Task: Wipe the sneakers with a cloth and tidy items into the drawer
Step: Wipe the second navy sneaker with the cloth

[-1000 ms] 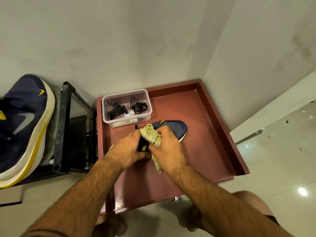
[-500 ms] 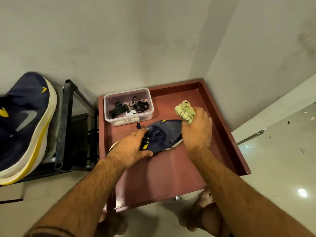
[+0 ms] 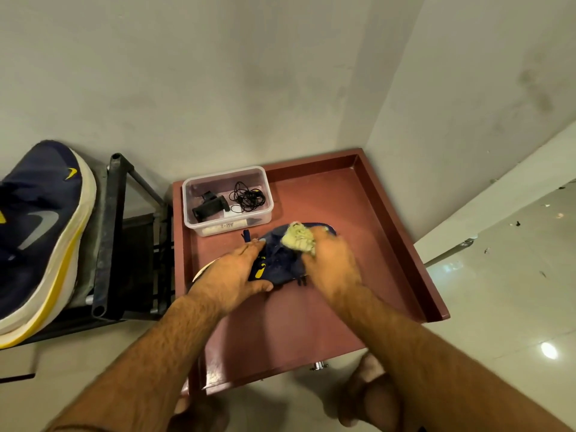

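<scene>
The navy fabric sneaker with yellow marks (image 3: 282, 260) lies in the open reddish-brown wooden drawer (image 3: 402, 244), just in front of the clear plastic box (image 3: 193, 198). Left hand (image 3: 232, 275) clamps its heel end, fingers curled around it. Right hand (image 3: 330, 260) bunches the pale green cloth (image 3: 298, 236) on the toe. Better to pin the heel firmly and rub in short strokes away from the box
</scene>
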